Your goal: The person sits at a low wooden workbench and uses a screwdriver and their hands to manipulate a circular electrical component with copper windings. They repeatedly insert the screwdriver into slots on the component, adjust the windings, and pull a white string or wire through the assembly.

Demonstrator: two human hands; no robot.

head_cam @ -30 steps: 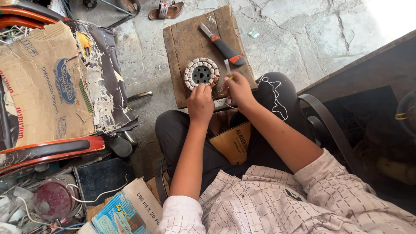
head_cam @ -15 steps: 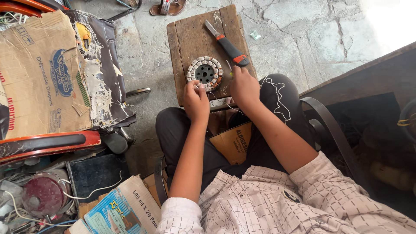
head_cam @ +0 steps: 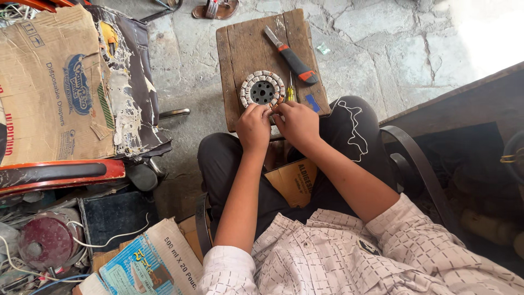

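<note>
I see the round wound stator (head_cam: 262, 90) lying flat near the middle of the small wooden tabletop (head_cam: 240, 43), white coils ringing its dark core. My left hand (head_cam: 253, 127) and right hand (head_cam: 297, 123) meet at its near edge, fingers curled together there; whether they pinch anything I cannot tell. A yellow-handled screwdriver (head_cam: 290, 93) lies just beside the stator, and a red-and-black utility knife (head_cam: 291, 57) rests farther back. A torn cardboard box (head_cam: 49, 87) sits well to the left.

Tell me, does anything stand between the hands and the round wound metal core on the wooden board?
Nothing visible does. Both the left hand and right hand reach the near edge of the round wound metal core directly.
</note>
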